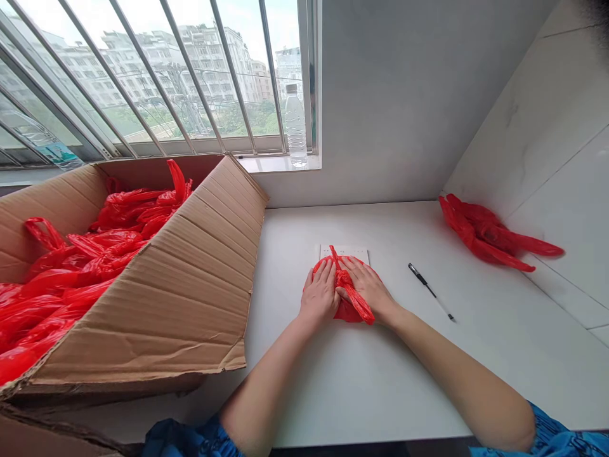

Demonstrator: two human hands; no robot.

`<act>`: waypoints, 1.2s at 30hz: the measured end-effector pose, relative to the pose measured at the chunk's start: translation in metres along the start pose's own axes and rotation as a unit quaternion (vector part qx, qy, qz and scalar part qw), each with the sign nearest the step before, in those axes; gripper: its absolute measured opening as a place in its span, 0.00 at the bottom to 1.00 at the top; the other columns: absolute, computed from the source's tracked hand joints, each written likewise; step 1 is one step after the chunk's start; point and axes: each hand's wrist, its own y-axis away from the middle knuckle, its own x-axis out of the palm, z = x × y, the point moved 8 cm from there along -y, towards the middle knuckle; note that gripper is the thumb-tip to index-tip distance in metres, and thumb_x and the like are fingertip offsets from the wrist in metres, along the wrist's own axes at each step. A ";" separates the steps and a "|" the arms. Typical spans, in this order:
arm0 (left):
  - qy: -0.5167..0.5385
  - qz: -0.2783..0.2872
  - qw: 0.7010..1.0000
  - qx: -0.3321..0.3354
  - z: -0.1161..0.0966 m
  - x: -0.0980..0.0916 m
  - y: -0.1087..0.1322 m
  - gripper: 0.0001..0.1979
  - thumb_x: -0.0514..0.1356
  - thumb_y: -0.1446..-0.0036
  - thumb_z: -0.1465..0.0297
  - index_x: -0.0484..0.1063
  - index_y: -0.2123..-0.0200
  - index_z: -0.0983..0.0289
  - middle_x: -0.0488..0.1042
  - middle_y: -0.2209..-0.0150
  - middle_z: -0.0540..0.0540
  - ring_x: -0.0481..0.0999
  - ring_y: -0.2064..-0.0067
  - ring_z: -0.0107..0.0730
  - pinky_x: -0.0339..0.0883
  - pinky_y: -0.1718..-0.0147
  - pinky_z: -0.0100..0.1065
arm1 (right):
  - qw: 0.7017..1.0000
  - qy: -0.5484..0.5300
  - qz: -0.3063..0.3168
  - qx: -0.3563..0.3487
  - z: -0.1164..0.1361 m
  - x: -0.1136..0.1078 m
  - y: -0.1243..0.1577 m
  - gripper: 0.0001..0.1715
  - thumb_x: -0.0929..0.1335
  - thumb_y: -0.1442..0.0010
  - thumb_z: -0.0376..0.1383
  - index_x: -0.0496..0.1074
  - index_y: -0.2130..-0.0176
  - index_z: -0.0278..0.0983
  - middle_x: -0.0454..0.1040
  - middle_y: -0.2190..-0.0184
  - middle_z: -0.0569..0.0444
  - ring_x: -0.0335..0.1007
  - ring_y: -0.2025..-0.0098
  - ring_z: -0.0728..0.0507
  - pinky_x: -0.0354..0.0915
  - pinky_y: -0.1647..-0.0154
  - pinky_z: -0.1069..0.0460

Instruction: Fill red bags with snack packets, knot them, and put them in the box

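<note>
A red plastic bag (349, 311) with a knotted top lies on the white table (404, 381), in front of me. My left hand (322, 289) rests flat on its left side, fingers stretched forward. On the other side my right hand (366, 285) is laid flat too, its fingers pointing away and to the left. Between the two hands the twisted knot and handles of the bag stick up. What the bag holds is hidden. Part of a white card or paper (356, 254) with small marks shows just beyond the fingertips.
On the left stands an open cardboard box (166, 298) full of red plastic bags (109, 254). A black and clear pen (431, 291) lies right of my hands. Another red bag (490, 231) sits against the tiled wall. A clear bottle (295, 127) stands on the sill by the barred window.
</note>
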 end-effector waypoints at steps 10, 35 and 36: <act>0.064 -0.030 0.997 0.000 0.003 -0.001 0.000 0.29 0.48 0.37 0.72 0.56 0.33 0.68 0.54 0.31 0.61 0.51 0.29 0.42 0.43 0.31 0.52 | 0.999 -0.032 -0.024 -0.011 0.001 -0.002 0.000 0.41 0.55 0.31 0.56 0.49 0.29 0.37 0.50 0.29 0.51 0.42 0.28 0.37 0.47 0.29 0.37; 0.563 -0.157 0.810 0.049 -0.010 -0.065 0.020 0.16 0.58 0.37 0.58 0.72 0.52 0.62 0.77 0.57 0.55 0.75 0.57 0.35 0.68 0.56 0.34 | 0.880 -0.465 -0.074 0.054 -0.001 -0.071 0.013 0.16 0.70 0.40 0.46 0.71 0.71 0.37 0.70 0.75 0.59 0.64 0.72 0.48 0.60 0.73 0.54; 0.591 -0.147 0.793 0.025 -0.008 -0.063 0.018 0.17 0.59 0.38 0.56 0.74 0.54 0.62 0.78 0.58 0.56 0.76 0.58 0.35 0.68 0.57 0.34 | 0.886 -0.457 -0.065 0.044 0.002 -0.073 0.013 0.15 0.70 0.40 0.47 0.72 0.69 0.38 0.71 0.74 0.58 0.66 0.71 0.48 0.61 0.72 0.53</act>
